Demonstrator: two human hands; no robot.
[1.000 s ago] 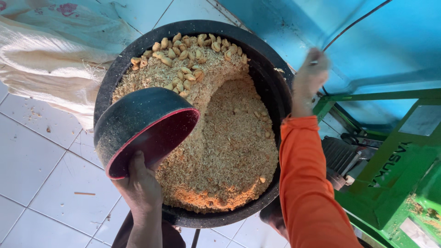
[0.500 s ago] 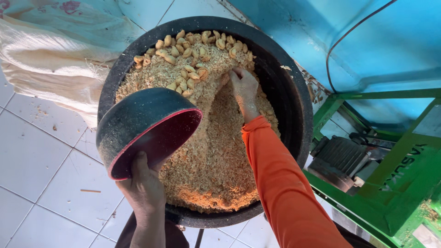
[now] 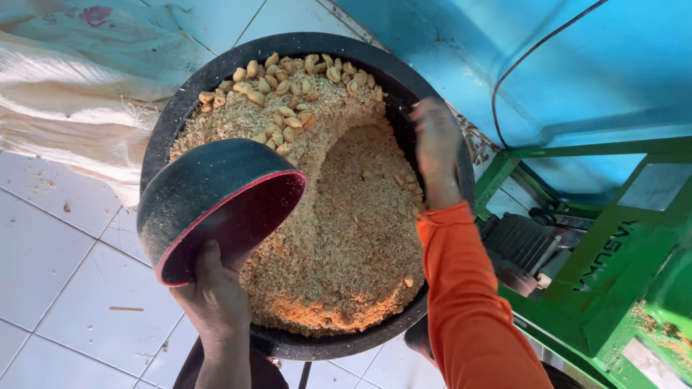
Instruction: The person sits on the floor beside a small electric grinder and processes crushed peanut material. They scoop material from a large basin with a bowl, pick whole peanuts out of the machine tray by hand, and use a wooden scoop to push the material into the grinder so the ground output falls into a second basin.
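Observation:
A large black basin [image 3: 180, 108] holds coarse tan ground material [image 3: 353, 238] with several whole peanut pods [image 3: 285, 86] heaped at its far side. My left hand [image 3: 213, 295] grips the rim of a smaller black bowl with a red inside [image 3: 216, 202], tilted over the basin's near left part. My right hand [image 3: 436, 148], in an orange sleeve, hovers blurred over the basin's right side, above the scooped hollow in the material; whether it holds anything is unclear.
A white woven sack [image 3: 65, 108] lies on the white tiled floor [image 3: 58, 288] to the left. A green metal machine frame [image 3: 613, 266] with a motor stands at the right, under a blue panel [image 3: 577, 65].
My right hand dipped from the basin's right rim into the peanut pile, then drew back to the right side. The left hand and the tilted bowl stayed nearly still.

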